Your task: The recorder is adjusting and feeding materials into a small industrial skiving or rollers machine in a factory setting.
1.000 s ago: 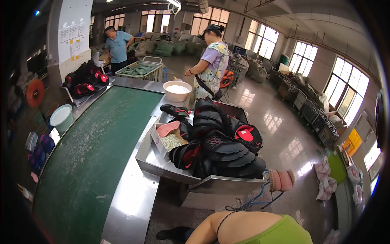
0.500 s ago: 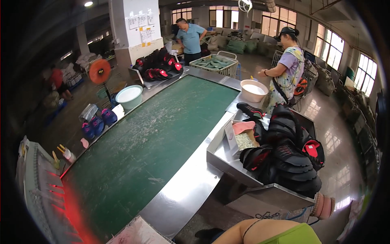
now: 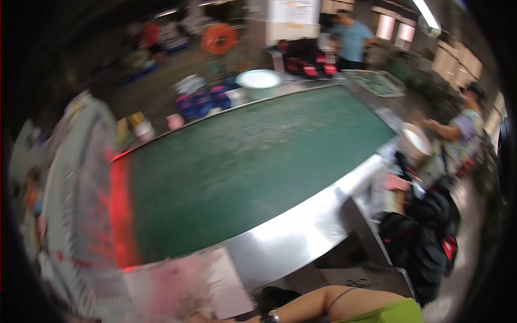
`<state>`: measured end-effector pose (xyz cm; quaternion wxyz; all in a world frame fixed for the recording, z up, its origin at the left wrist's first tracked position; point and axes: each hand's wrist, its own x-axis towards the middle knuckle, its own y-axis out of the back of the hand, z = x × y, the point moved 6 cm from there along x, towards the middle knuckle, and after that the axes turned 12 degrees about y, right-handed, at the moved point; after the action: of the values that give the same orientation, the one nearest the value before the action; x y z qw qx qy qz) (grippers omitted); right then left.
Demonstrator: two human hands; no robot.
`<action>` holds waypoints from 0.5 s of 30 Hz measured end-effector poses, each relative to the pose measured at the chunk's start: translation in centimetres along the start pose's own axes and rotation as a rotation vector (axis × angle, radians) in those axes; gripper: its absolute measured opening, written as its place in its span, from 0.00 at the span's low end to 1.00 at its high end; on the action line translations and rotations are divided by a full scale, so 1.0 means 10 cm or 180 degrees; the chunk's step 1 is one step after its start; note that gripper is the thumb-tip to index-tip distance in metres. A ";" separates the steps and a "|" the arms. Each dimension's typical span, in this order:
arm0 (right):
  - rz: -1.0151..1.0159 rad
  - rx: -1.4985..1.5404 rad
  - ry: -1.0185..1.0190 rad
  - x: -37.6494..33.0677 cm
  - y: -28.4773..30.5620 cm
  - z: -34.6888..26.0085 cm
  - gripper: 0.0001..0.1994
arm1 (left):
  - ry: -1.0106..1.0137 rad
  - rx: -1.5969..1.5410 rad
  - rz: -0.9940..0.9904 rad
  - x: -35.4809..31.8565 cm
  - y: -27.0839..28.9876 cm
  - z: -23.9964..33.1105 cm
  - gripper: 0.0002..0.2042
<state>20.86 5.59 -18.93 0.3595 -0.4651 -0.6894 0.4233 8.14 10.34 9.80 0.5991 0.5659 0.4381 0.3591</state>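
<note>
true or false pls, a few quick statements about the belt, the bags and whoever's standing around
1. The conveyor belt is green. True.
2. Bags lie spread across the belt. False: its surface shows nothing on it; the black bags are piled at its right, off the belt.
3. A person in a blue shirt stands beyond the far end. True.
4. The round orange object lies on the belt. False: it sits in the background, past the belt.

A bare forearm lies across the lower edge, wrist banded, its hand out of sight.
</note>
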 end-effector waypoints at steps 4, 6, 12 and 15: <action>-0.0465 -0.1569 0.0547 0.06 -0.16 -0.13 0.16 | 0.0455 -0.0180 -0.0147 -0.19 -0.10 -0.35 0.25; -0.0551 -0.2029 0.0739 0.13 -0.29 -0.24 0.14 | 0.0485 -0.0368 -0.0256 -0.17 -0.15 -0.40 0.25; -0.0521 -0.2391 0.0591 0.48 -0.47 -0.40 0.13 | 0.0377 -0.0474 -0.0109 0.11 -0.15 -0.18 0.25; -0.0352 -0.2418 0.0579 0.58 -0.35 -0.50 0.12 | 0.0258 -0.0522 -0.0067 0.29 -0.14 -0.06 0.25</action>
<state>22.31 11.60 -13.26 0.2436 -0.5628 -0.7863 0.0750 8.55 13.08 8.08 0.6290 0.4953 0.4370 0.4099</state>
